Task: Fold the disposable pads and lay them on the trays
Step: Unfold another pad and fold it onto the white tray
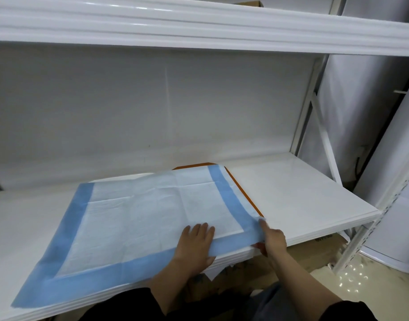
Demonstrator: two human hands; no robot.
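white metal shelf (291,188) mid-frame | upper shelf (198,22) across top | grey wall (129,107) behind | beige floor (326,286) lower right, light spots

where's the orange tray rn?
Head view: the orange tray sits mid-shelf, almost wholly under the pad. Only its far corner and right edge show, just beyond the right hand.

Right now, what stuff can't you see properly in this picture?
- Orange tray, head view: mostly hidden under the blue-bordered pad; only its edge shows.
- Right hand: its fingertips are tucked at the pad's corner, so its grip is unclear.
- Cardboard box on the top shelf: cut off by the picture's edge.
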